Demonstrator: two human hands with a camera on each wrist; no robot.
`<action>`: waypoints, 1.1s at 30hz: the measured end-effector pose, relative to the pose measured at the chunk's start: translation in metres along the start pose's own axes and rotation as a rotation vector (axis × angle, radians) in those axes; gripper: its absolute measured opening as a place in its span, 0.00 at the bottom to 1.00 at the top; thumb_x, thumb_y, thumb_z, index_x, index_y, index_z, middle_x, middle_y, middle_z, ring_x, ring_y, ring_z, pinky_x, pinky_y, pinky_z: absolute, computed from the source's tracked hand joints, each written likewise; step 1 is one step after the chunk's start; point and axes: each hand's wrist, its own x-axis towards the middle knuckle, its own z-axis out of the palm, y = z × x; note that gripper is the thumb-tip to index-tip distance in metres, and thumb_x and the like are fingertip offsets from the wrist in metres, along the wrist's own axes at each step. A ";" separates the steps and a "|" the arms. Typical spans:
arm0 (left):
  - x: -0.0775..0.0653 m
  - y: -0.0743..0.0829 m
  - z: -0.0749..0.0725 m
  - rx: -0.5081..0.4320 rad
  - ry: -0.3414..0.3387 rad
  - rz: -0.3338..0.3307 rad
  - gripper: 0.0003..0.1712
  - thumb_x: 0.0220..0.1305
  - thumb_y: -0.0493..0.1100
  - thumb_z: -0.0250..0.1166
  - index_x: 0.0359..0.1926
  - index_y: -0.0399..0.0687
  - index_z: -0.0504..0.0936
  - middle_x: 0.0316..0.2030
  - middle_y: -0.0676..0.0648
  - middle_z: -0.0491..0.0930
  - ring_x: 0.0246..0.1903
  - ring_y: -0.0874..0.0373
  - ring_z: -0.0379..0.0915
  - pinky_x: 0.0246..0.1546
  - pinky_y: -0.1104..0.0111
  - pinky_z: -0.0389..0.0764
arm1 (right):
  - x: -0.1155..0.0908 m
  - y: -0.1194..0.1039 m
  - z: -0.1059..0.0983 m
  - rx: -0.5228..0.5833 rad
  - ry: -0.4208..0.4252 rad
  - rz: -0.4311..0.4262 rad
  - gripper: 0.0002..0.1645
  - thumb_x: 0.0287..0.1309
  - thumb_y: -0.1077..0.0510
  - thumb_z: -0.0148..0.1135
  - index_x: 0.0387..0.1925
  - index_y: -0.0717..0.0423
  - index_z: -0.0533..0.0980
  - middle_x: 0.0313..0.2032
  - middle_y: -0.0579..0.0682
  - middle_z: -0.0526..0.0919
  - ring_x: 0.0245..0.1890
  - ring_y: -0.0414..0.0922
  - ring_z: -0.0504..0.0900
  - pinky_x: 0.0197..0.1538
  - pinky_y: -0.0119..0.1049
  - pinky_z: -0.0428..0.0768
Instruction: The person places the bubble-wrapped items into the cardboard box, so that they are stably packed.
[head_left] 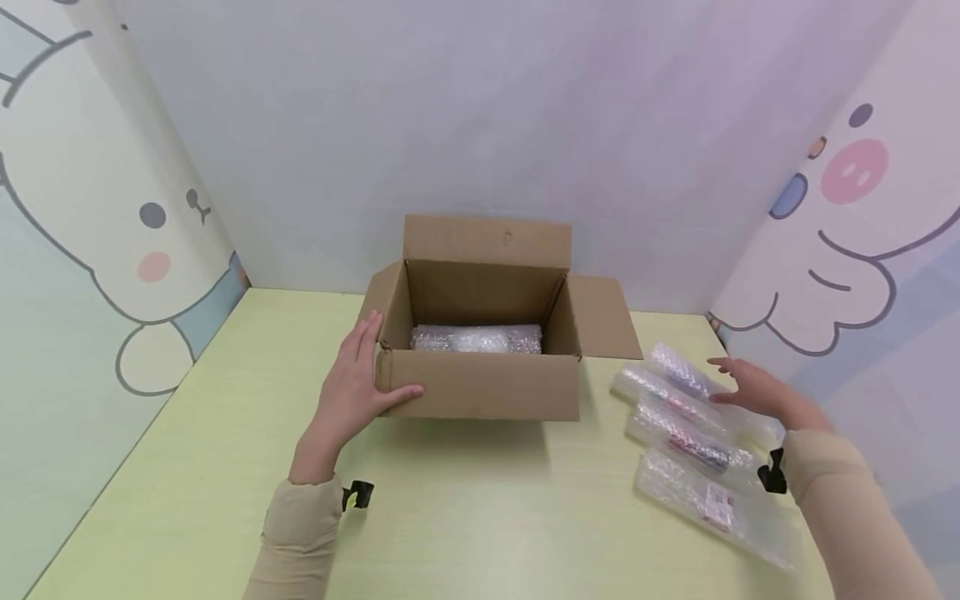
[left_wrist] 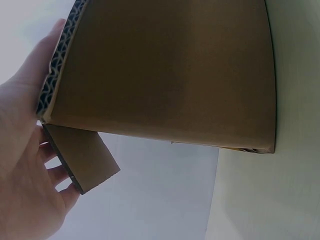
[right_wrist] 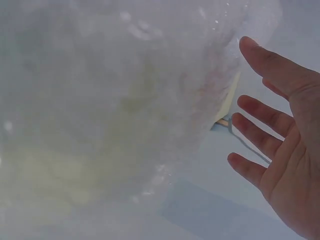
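A cardboard box (head_left: 480,387) stands open on the table, flaps folded outward. My left hand (head_left: 356,379) rests at its front left corner, thumb over the front flap and fingers spread along the left flap (left_wrist: 82,157). Inside the box lies a bubble-wrapped roll (head_left: 476,338). My right hand (head_left: 757,392) hovers over the far end of several bubble-wrapped packages on the right, fingers spread and holding nothing. In the right wrist view blurred clear bubble wrap (right_wrist: 115,110) fills the left side, apart from the hand's fingertips.
The wrapped packages lie in a row, the nearest a flat one (head_left: 716,508) with a printed label. The box's right flap (head_left: 603,317) sticks out toward them. A pale yellow table (head_left: 465,517) meets wall sheets with cartoon animals.
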 end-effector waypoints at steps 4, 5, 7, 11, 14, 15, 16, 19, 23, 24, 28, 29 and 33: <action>0.000 0.001 0.000 -0.002 -0.004 -0.004 0.71 0.42 0.65 0.76 0.77 0.44 0.43 0.76 0.42 0.48 0.74 0.42 0.45 0.70 0.46 0.60 | -0.001 0.003 0.007 0.023 -0.010 0.009 0.48 0.53 0.49 0.70 0.64 0.75 0.61 0.54 0.79 0.71 0.53 0.75 0.70 0.53 0.67 0.71; 0.000 0.001 -0.001 -0.002 -0.005 -0.004 0.71 0.42 0.65 0.76 0.77 0.44 0.43 0.76 0.42 0.48 0.74 0.42 0.45 0.70 0.46 0.60 | -0.001 0.003 0.009 0.029 -0.012 0.012 0.47 0.53 0.49 0.70 0.64 0.75 0.61 0.54 0.79 0.71 0.53 0.75 0.70 0.53 0.67 0.71; 0.000 0.001 -0.001 -0.003 -0.006 -0.005 0.71 0.42 0.65 0.75 0.77 0.44 0.43 0.76 0.41 0.49 0.74 0.42 0.45 0.69 0.46 0.61 | -0.002 0.002 0.010 0.044 -0.019 0.019 0.47 0.53 0.50 0.69 0.64 0.75 0.61 0.54 0.79 0.71 0.53 0.75 0.70 0.52 0.68 0.71; -0.001 0.001 -0.001 -0.004 -0.003 -0.003 0.70 0.43 0.64 0.76 0.77 0.44 0.44 0.76 0.41 0.49 0.74 0.42 0.46 0.69 0.46 0.62 | -0.004 0.002 0.012 0.066 -0.050 0.040 0.45 0.57 0.50 0.66 0.66 0.72 0.59 0.56 0.80 0.69 0.55 0.76 0.68 0.53 0.69 0.70; -0.001 0.000 0.000 -0.002 0.004 0.002 0.70 0.43 0.64 0.76 0.77 0.44 0.44 0.76 0.42 0.49 0.74 0.42 0.46 0.69 0.46 0.61 | -0.006 0.000 0.013 0.102 -0.093 0.057 0.43 0.60 0.52 0.63 0.68 0.69 0.57 0.59 0.80 0.66 0.58 0.78 0.65 0.54 0.71 0.69; -0.001 0.000 0.000 -0.002 0.007 0.003 0.70 0.43 0.64 0.76 0.77 0.44 0.44 0.76 0.42 0.49 0.74 0.42 0.46 0.69 0.46 0.61 | -0.006 0.000 0.014 0.111 -0.105 0.060 0.43 0.60 0.52 0.63 0.68 0.69 0.56 0.60 0.81 0.65 0.58 0.78 0.64 0.54 0.71 0.69; -0.001 0.000 0.000 -0.002 0.010 0.005 0.70 0.43 0.64 0.76 0.76 0.44 0.44 0.76 0.42 0.49 0.74 0.42 0.46 0.69 0.46 0.61 | -0.007 -0.001 0.014 0.123 -0.115 0.064 0.42 0.61 0.53 0.62 0.68 0.69 0.56 0.61 0.81 0.63 0.58 0.79 0.63 0.54 0.71 0.68; -0.001 -0.001 0.001 -0.001 0.014 0.006 0.70 0.43 0.64 0.76 0.76 0.44 0.44 0.76 0.42 0.49 0.74 0.43 0.46 0.69 0.46 0.61 | -0.008 -0.001 0.015 0.134 -0.123 0.067 0.42 0.61 0.54 0.61 0.68 0.69 0.55 0.62 0.81 0.62 0.59 0.79 0.63 0.54 0.71 0.68; -0.001 -0.001 0.001 0.001 0.016 0.008 0.70 0.43 0.64 0.76 0.76 0.44 0.44 0.76 0.42 0.49 0.74 0.42 0.46 0.69 0.46 0.61 | -0.008 0.000 0.016 0.111 -0.097 0.056 0.42 0.60 0.54 0.62 0.68 0.69 0.56 0.61 0.81 0.64 0.57 0.79 0.65 0.53 0.71 0.69; -0.001 -0.001 0.001 0.001 0.015 0.008 0.70 0.43 0.64 0.75 0.76 0.44 0.44 0.76 0.42 0.49 0.74 0.43 0.46 0.69 0.46 0.61 | -0.008 0.001 0.015 0.101 -0.086 0.053 0.42 0.60 0.54 0.63 0.67 0.69 0.57 0.60 0.81 0.64 0.57 0.79 0.65 0.53 0.71 0.69; -0.002 -0.001 0.001 0.001 0.015 0.012 0.70 0.43 0.64 0.75 0.77 0.44 0.44 0.76 0.42 0.49 0.74 0.43 0.46 0.70 0.47 0.61 | -0.007 0.002 0.008 0.067 -0.035 0.047 0.42 0.60 0.53 0.63 0.67 0.71 0.57 0.59 0.82 0.64 0.56 0.80 0.65 0.53 0.72 0.67; -0.002 -0.001 0.001 0.002 0.017 0.014 0.70 0.43 0.64 0.75 0.77 0.44 0.44 0.76 0.42 0.49 0.74 0.43 0.46 0.70 0.47 0.61 | -0.007 0.002 0.005 0.056 -0.016 0.039 0.42 0.60 0.53 0.63 0.67 0.71 0.57 0.59 0.83 0.64 0.56 0.80 0.65 0.53 0.72 0.67; -0.002 -0.001 0.001 0.003 0.021 0.018 0.70 0.43 0.64 0.76 0.77 0.44 0.44 0.76 0.42 0.49 0.74 0.43 0.46 0.70 0.47 0.61 | -0.006 0.001 -0.012 0.015 0.063 -0.003 0.42 0.60 0.54 0.63 0.67 0.72 0.57 0.57 0.83 0.66 0.54 0.79 0.67 0.52 0.71 0.68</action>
